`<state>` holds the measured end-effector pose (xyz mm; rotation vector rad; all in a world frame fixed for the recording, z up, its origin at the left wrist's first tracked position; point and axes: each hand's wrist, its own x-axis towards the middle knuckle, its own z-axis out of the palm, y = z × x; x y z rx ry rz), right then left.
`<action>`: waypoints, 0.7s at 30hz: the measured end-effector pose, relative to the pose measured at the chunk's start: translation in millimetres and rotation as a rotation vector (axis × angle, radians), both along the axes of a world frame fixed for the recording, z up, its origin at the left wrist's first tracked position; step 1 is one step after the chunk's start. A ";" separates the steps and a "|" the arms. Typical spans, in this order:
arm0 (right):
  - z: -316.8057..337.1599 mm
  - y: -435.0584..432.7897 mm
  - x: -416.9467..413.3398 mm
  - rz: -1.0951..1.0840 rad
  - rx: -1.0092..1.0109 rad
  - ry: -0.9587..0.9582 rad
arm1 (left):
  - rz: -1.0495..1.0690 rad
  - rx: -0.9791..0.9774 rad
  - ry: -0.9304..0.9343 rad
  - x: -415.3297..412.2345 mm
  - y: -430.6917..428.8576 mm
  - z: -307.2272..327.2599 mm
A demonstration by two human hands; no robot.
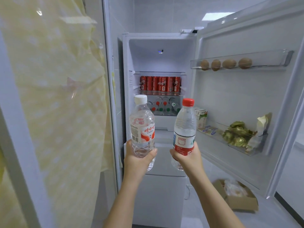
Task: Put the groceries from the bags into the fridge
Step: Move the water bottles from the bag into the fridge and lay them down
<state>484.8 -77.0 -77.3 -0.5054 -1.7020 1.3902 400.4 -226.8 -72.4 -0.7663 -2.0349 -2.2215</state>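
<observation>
My left hand (138,159) grips a clear water bottle with a white cap (142,124) by its lower half, held upright. My right hand (187,157) grips a second water bottle with a red cap (184,127), also upright. Both bottles are raised in front of the open fridge (159,45). Inside, one shelf holds a row of red cans (160,83). The shelf below holds several bottles lying on their sides (162,106), caps toward me. The top shelf space is bare.
The fridge door (246,99) stands open on the right. Its upper rack holds several kiwis (227,64); its lower rack (245,149) holds milk cartons and gold-wrapped items. A cardboard box (236,197) sits on the floor at the right. A yellow curtain behind glass (54,96) fills the left.
</observation>
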 end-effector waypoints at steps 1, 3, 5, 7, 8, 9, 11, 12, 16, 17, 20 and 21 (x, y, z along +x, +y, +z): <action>-1.6 4.8 -5.5 -0.006 0.000 -0.005 | 0.001 0.002 0.005 -5.4 4.7 -0.6; -5.4 14.4 -17.8 -0.015 -0.002 -0.014 | -0.004 -0.009 0.008 -18.8 14.4 -3.9; -10.0 25.3 -32.6 -0.017 -0.008 -0.016 | -0.010 -0.016 -0.002 -35.7 24.8 -7.4; -13.3 36.9 -50.6 -0.027 -0.009 -0.018 | -0.018 -0.020 -0.016 -56.1 36.9 -10.3; -14.1 42.5 -60.6 -0.036 -0.013 -0.016 | -0.023 -0.020 -0.020 -67.2 43.2 -11.1; -14.3 48.1 -71.0 -0.044 -0.014 -0.017 | -0.027 -0.022 -0.021 -78.1 49.6 -10.7; -11.2 59.0 -92.5 -0.046 -0.013 -0.021 | -0.031 -0.026 -0.026 -101.2 63.2 -7.9; -8.4 64.6 -103.1 -0.044 -0.011 -0.021 | -0.034 -0.024 -0.030 -113.4 69.9 -6.1; -3.5 89.8 -146.6 -0.067 -0.005 -0.022 | -0.055 -0.029 -0.025 -161.9 94.2 1.9; -4.4 95.4 -156.8 -0.075 -0.009 -0.026 | -0.059 -0.029 -0.021 -173.7 100.0 2.8; -10.9 112.8 -186.5 -0.111 -0.039 -0.050 | -0.071 -0.043 -0.023 -207.8 116.6 0.3; -13.6 118.4 -195.2 -0.118 -0.046 -0.060 | -0.072 -0.046 -0.026 -218.2 121.3 -2.1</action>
